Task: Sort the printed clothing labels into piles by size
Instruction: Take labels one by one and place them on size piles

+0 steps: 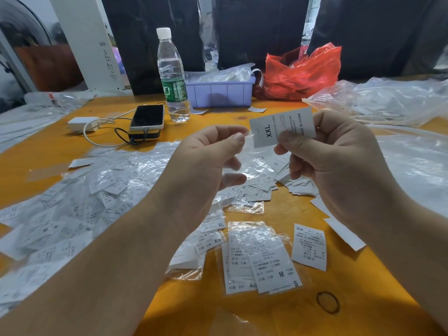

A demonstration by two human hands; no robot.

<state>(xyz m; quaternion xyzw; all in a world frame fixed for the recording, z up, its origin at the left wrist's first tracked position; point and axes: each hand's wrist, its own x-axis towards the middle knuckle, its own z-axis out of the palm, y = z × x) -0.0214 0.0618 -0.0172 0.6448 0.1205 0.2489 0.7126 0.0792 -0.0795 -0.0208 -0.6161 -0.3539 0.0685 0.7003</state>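
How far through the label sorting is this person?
Early, it seems. Done: a few small piles near the table's front edge. In hand: the right hand holds an XXL label; the left hand pinches clear film. Left: the big unsorted heap.

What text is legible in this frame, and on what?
"XXL" and "MADE IN CHINA": label pinched in right hand.
"XL": bagged label.
"M", "S": labels in front bag.
"SX" (XS seen inverted): loose label.
Fine print on labels, green bottle label, white panel handwriting: unreadable.
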